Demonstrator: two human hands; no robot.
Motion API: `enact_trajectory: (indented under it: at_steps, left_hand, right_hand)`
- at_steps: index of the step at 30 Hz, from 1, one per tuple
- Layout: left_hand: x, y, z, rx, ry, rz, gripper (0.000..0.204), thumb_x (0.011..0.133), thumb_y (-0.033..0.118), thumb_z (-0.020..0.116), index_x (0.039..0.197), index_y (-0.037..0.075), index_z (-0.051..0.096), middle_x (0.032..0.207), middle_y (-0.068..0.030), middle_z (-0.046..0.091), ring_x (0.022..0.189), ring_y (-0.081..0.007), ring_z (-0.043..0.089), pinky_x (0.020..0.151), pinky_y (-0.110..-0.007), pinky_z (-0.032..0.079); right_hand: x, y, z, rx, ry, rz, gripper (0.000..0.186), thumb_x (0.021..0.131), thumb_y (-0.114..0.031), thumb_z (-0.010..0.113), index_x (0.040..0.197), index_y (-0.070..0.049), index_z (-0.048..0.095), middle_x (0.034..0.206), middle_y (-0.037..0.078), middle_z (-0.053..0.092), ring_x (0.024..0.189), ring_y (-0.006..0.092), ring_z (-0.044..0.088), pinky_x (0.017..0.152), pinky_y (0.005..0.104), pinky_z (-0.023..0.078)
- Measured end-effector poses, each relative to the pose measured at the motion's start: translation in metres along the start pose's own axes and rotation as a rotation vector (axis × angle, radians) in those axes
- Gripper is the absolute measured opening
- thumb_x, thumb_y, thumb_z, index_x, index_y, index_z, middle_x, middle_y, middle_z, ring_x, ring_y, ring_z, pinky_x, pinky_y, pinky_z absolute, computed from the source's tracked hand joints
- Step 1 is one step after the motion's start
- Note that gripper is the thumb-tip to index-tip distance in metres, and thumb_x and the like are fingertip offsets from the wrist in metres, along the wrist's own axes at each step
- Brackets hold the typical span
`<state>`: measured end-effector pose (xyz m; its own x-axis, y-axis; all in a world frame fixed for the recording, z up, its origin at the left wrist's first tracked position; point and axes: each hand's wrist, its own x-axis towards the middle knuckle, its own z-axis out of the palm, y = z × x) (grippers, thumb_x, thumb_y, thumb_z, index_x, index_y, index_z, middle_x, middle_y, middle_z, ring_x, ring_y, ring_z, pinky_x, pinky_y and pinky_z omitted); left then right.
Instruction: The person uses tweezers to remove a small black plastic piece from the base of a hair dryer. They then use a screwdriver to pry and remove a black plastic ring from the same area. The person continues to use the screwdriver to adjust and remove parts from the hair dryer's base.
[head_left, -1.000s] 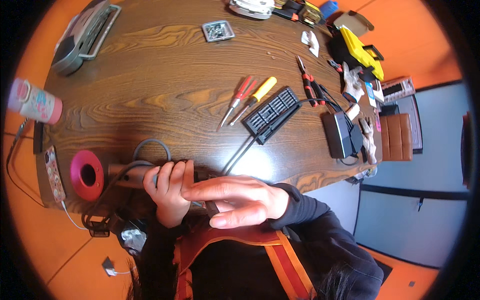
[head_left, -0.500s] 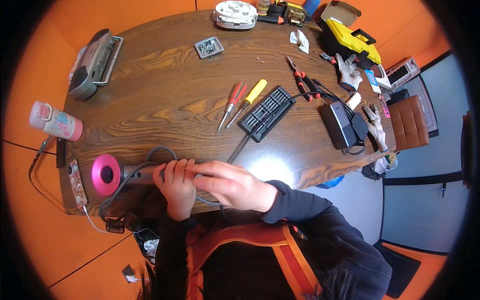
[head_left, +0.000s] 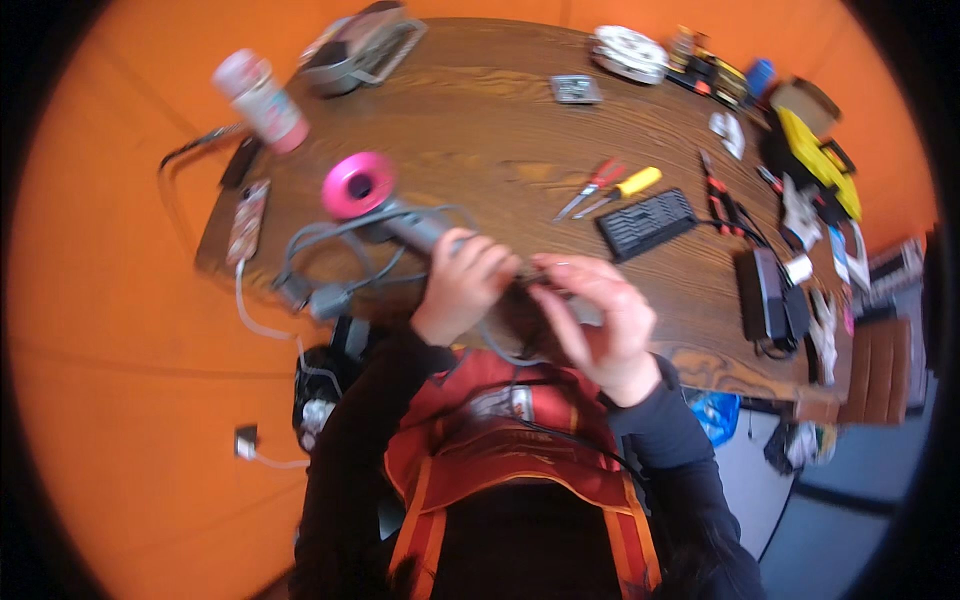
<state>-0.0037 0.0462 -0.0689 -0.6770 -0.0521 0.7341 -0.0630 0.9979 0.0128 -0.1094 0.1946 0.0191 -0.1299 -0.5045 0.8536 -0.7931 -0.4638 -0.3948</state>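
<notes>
A grey hair dryer with a pink ring-shaped head is held just over the table's near edge, its head toward the far left. My left hand is wrapped around its grey handle. At the lower end of that handle is my right hand, thumb and forefinger pinched together. Whatever they grip there is blurred and too small to name. The dryer's grey cord loops beside and under the handle, with a grey plug block near the table edge.
Beyond my right hand lie red-handled pliers, a yellow screwdriver and a black bit case. A black power box with cables and red-black pliers are farther right. Left are a phone and pink bottle.
The view has swung, so the table appears shifted up and right. My right hand has drawn away from my left, opening a gap between them. The left hand keeps its grip on the hair dryer.
</notes>
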Motion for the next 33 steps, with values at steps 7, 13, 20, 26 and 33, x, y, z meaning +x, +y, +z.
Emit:
enact_trajectory:
  at_steps: [7,13,20,26,33]
  left_hand:
    - [-0.005,0.035,-0.005,0.058,0.031,-0.306,0.014,0.080,0.016,0.061,0.090,0.008,0.063,0.115,-0.0070,0.055,0.118,-0.0261,0.046,0.102,-0.054,0.025]
    - [-0.008,0.060,-0.002,-0.015,0.093,-0.560,0.036,0.075,-0.004,0.056,0.103,0.016,0.065,0.144,-0.0212,0.024,0.133,-0.0434,0.023,0.108,-0.055,0.018]
    - [-0.017,0.080,-0.008,-0.668,0.525,-0.909,0.052,0.086,-0.003,0.051,0.136,0.001,0.035,0.141,-0.0247,0.029,0.130,-0.0353,0.034,0.105,-0.038,0.031]
    - [-0.001,0.032,-0.002,-1.385,0.727,-1.210,0.027,0.088,0.008,0.060,0.111,-0.002,0.049,0.106,-0.0118,0.056,0.099,-0.0180,0.056,0.088,-0.032,0.045]
    - [0.007,0.021,-0.004,-1.272,0.539,-1.238,0.038,0.080,0.012,0.068,0.108,0.003,0.044,0.093,-0.0087,0.056,0.083,-0.0181,0.059,0.070,-0.031,0.050]
  right_hand:
    - [-0.018,-0.002,0.009,0.033,0.121,0.086,0.031,0.072,0.007,0.071,0.099,0.001,0.056,0.091,0.015,0.065,0.079,0.0240,0.066,0.069,0.0303,0.053]
    - [-0.026,0.001,0.012,0.069,0.107,0.202,0.035,0.080,0.011,0.061,0.112,0.003,0.047,0.101,0.014,0.060,0.092,0.0207,0.064,0.074,0.0262,0.054]
    - [-0.027,0.013,0.011,0.188,0.177,0.283,0.027,0.080,0.005,0.064,0.104,0.000,0.057,0.093,0.010,0.063,0.082,0.0151,0.066,0.068,0.0243,0.055]
    - [-0.031,0.014,0.006,0.287,0.215,0.371,0.028,0.081,0.004,0.064,0.106,-0.002,0.054,0.088,0.009,0.066,0.082,0.0120,0.065,0.069,0.0233,0.053]
    - [-0.044,0.000,-0.015,0.383,0.165,0.522,0.032,0.080,0.007,0.064,0.105,-0.002,0.046,0.090,0.008,0.062,0.085,0.0132,0.065,0.072,0.0222,0.051]
